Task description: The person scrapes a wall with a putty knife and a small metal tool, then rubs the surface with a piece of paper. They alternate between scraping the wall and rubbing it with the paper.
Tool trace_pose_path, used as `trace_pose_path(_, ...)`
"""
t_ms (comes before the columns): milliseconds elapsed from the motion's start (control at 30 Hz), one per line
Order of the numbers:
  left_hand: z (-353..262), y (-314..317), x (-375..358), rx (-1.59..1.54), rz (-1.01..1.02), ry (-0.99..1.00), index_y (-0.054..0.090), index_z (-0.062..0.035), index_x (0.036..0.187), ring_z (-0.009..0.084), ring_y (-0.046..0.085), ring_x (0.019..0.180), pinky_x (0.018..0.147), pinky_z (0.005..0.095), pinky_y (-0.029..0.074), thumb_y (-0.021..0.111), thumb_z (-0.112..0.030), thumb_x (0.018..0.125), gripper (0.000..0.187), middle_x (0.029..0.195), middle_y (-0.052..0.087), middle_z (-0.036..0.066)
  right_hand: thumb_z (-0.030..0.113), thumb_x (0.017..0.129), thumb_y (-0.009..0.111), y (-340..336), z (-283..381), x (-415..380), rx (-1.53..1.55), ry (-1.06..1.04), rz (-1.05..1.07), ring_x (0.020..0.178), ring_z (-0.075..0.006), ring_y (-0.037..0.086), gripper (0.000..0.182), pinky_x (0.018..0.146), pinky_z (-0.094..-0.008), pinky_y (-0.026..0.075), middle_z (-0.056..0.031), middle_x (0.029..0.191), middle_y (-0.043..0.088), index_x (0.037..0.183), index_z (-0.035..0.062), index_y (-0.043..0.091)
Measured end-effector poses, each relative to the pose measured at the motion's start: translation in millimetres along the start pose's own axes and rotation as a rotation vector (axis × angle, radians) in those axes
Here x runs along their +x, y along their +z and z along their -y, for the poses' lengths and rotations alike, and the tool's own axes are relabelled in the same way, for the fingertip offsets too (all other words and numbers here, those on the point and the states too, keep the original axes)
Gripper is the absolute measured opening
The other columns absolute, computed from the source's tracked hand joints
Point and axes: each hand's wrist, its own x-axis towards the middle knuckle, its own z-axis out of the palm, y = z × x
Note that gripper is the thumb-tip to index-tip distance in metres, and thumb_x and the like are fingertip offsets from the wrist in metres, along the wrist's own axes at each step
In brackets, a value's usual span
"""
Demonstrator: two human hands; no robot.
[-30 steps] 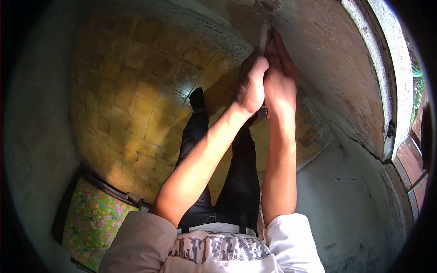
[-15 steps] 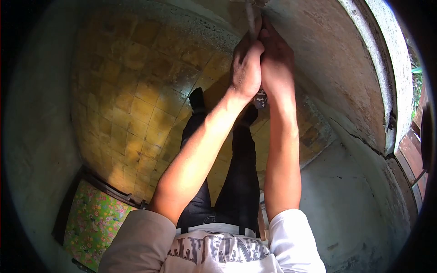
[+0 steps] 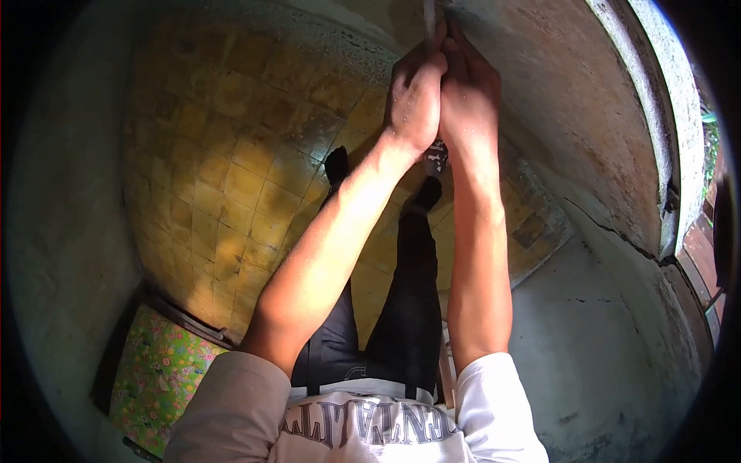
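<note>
My left hand (image 3: 417, 100) and my right hand (image 3: 469, 96) are pressed together at the top centre, with droplets on the skin. A pale, narrow streak (image 3: 429, 21), which looks like running water, comes down from the top edge to the fingertips. The fingers point up towards the wall and partly hide each other. Whether anything lies between the palms is hidden. Below the wrists a small dark patterned object (image 3: 436, 157) shows between my forearms; its kind is unclear.
Yellow floor tiles (image 3: 231, 185) lie below my feet. A stained wall (image 3: 563, 100) curves along the right, with a cracked ledge beside it. At the lower left is a green floral cushion (image 3: 158, 370) on a dark frame.
Both hands have shifted slightly and remain together. More of the dark patterned object shows below my wrists, and my feet appear slightly shifted in the view.
</note>
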Motion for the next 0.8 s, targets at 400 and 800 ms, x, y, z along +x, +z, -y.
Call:
trace_pose_path(400, -2, -4, 3, 0.056, 0.021, -0.067, 0.049, -0.0008, 0.137, 0.0228, 0.046, 0.129, 0.108, 0.0318, 0.033, 0.036, -0.024, 0.096, 0.049, 0.14, 0.049, 0.015, 0.016, 0.096, 0.049, 4, -8, 3, -0.075, -0.146, -0.026, 0.1, -0.0303, 0.065, 0.031, 0.085, -0.0348, 0.048, -0.0248, 0.109, 0.066, 0.12, 0.0017, 0.061)
trace_pose_path(800, 23, -5, 12, -0.216, -0.041, -0.081, 0.06, 0.0018, 0.118, 0.015, 0.054, 0.098, 0.091, 0.0301, 0.043, 0.045, -0.018, 0.093, 0.036, 0.108, 0.063, 0.009, 0.012, 0.094, 0.049, 0, 4, 6, -0.153, -0.139, 0.077, 0.087, -0.0344, 0.067, 0.027, 0.074, -0.0383, 0.05, -0.0277, 0.1, 0.066, 0.111, -0.0035, 0.063)
